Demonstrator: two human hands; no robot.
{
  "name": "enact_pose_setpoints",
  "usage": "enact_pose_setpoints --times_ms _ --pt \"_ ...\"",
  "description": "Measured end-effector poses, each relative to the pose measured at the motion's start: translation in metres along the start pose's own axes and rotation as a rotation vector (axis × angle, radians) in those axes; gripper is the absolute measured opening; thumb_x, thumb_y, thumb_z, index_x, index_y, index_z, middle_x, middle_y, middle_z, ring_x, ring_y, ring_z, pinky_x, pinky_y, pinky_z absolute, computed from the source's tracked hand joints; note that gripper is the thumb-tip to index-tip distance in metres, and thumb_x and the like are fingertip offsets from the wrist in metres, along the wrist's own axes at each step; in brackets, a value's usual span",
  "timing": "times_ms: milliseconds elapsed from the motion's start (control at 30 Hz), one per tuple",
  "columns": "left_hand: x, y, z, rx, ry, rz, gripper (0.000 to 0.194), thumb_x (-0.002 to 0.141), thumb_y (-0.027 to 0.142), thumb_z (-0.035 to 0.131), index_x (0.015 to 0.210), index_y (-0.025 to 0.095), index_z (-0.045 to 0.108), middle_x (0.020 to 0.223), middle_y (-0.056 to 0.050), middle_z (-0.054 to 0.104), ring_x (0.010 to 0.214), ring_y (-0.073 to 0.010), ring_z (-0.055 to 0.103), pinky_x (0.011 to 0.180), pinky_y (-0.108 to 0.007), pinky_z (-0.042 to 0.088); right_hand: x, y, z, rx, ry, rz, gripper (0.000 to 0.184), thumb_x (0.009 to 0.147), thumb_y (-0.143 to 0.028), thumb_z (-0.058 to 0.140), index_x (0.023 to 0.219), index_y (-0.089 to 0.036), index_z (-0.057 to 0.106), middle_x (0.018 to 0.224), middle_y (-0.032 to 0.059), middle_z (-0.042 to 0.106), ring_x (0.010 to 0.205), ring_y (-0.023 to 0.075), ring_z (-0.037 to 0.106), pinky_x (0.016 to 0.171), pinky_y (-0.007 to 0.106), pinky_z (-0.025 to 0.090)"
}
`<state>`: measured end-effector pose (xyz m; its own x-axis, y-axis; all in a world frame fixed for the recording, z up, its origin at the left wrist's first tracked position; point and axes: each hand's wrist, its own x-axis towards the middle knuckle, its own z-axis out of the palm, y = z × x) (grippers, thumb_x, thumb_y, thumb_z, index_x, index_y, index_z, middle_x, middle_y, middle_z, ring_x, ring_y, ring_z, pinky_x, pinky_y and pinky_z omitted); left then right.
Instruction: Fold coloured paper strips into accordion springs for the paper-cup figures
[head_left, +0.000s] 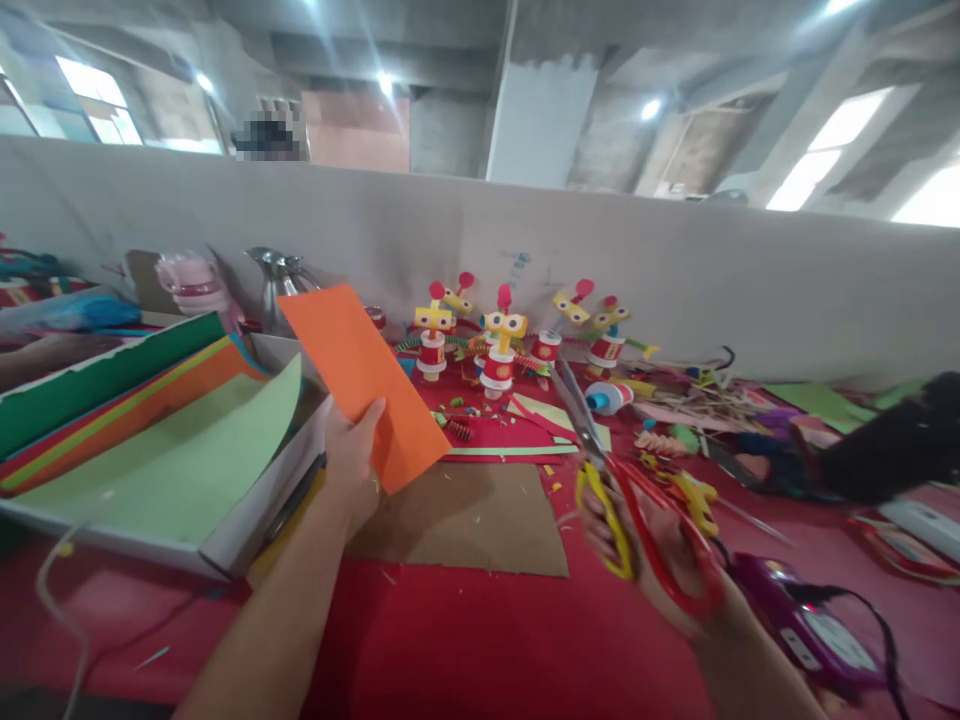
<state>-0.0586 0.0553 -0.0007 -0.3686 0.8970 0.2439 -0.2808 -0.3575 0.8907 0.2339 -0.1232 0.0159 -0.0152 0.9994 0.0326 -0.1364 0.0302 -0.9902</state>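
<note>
Left of the left fingers, a white cardboard box (270, 490) holds stacked coloured paper, pale green uppermost. The left hand (352, 450) grips a flat orange rectangular paper sheet (367, 370), thumb pressed on its near face, other fingers mostly hidden; its edges look straight, with no notch visible. Beyond and between both sets of fingers, several small red-and-white cup figures with yellow heads (499, 370) stand upright, seemingly assembled, while the orange sheet appears unworked. The right hand (652, 570) is curled through the spread handles of metal scissors with red and yellow grips (591, 437); blurred blades seem slightly parted, nothing between them, well apart from the sheet

Below the left fingers and reaching rightward, a flat brown cardboard piece (465, 520) lies on the red-covered table (510, 640). Beyond the right fingers are mixed paper scraps (705, 410); beside them, a purple boxy device (806, 615). Behind everything runs a white partition (675, 280), then a concrete room with lamps and windows
</note>
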Motion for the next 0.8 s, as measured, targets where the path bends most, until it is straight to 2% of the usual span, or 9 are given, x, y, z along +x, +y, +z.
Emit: enact_pose_setpoints --times_ms 67,167,300,400,500,700,800 --pt "0.004 0.002 -0.003 -0.022 0.055 0.033 0.039 0.061 0.026 0.077 0.097 0.019 0.065 0.098 -0.007 0.070 0.082 -0.0195 0.067 0.076 -0.032 0.053 0.028 -0.004 0.022 0.202 -0.131 0.006 0.055 0.066 -0.071 0.058 0.095 -0.025 0.058 0.084 0.0036 0.051 0.070 0.0146 0.049 0.056 0.025 0.045" --pt "0.009 0.008 -0.007 -0.109 0.108 0.021 0.041 0.061 0.026 0.077 0.099 0.019 0.063 0.100 -0.006 0.070 0.082 -0.0185 0.067 0.076 -0.032 0.054 0.052 0.005 0.046 0.330 -0.299 0.087 0.055 0.072 -0.069 0.054 0.102 -0.024 0.057 0.083 0.0034 0.049 0.064 0.0115 0.045 0.043 0.018 0.033" --pt "0.009 0.018 -0.006 -0.183 0.171 -0.052 0.037 0.061 0.024 0.077 0.095 0.018 0.063 0.101 -0.007 0.069 0.083 -0.0199 0.067 0.077 -0.035 0.055 0.048 0.035 0.058 0.417 -0.490 0.196 0.055 0.082 -0.065 0.043 0.118 -0.024 0.051 0.081 0.0022 0.048 0.053 0.0081 0.038 0.042 0.019 0.033" --pt "0.008 0.025 -0.003 -0.177 0.239 -0.076 0.036 0.060 0.020 0.077 0.093 0.017 0.063 0.101 -0.007 0.070 0.086 -0.0207 0.067 0.077 -0.034 0.055 0.038 0.048 0.060 0.445 -0.594 0.274 0.060 0.080 -0.066 0.046 0.125 -0.026 0.047 0.078 -0.0002 0.045 0.050 0.0060 0.033 0.041 0.018 0.031" --pt "0.008 0.028 -0.003 -0.162 0.278 -0.097 0.036 0.062 0.018 0.076 0.095 0.017 0.064 0.103 -0.008 0.070 0.090 -0.0210 0.067 0.079 -0.033 0.055 0.035 0.047 0.063 0.475 -0.642 0.285 0.063 0.079 -0.067 0.048 0.127 -0.027 0.045 0.077 -0.0011 0.044 0.047 0.0047 0.032 0.041 0.018 0.030" --pt "0.010 0.029 -0.007 -0.187 0.273 -0.085 0.037 0.065 0.017 0.074 0.101 0.017 0.064 0.103 -0.009 0.070 0.091 -0.0218 0.067 0.083 -0.036 0.054 0.034 0.033 0.067 0.605 -0.578 0.303 0.060 0.080 -0.067 0.043 0.123 -0.026 0.051 0.080 0.0019 0.042 0.061 0.0102 0.039 0.039 0.016 0.030" --pt "0.010 0.027 -0.007 -0.193 0.278 -0.096 0.037 0.064 0.016 0.075 0.100 0.018 0.064 0.107 -0.009 0.069 0.093 -0.0225 0.066 0.083 -0.037 0.055 0.032 0.031 0.067 0.627 -0.639 0.300 0.063 0.078 -0.069 0.044 0.122 -0.025 0.052 0.083 0.0027 0.042 0.063 0.0101 0.037 0.039 0.014 0.031"
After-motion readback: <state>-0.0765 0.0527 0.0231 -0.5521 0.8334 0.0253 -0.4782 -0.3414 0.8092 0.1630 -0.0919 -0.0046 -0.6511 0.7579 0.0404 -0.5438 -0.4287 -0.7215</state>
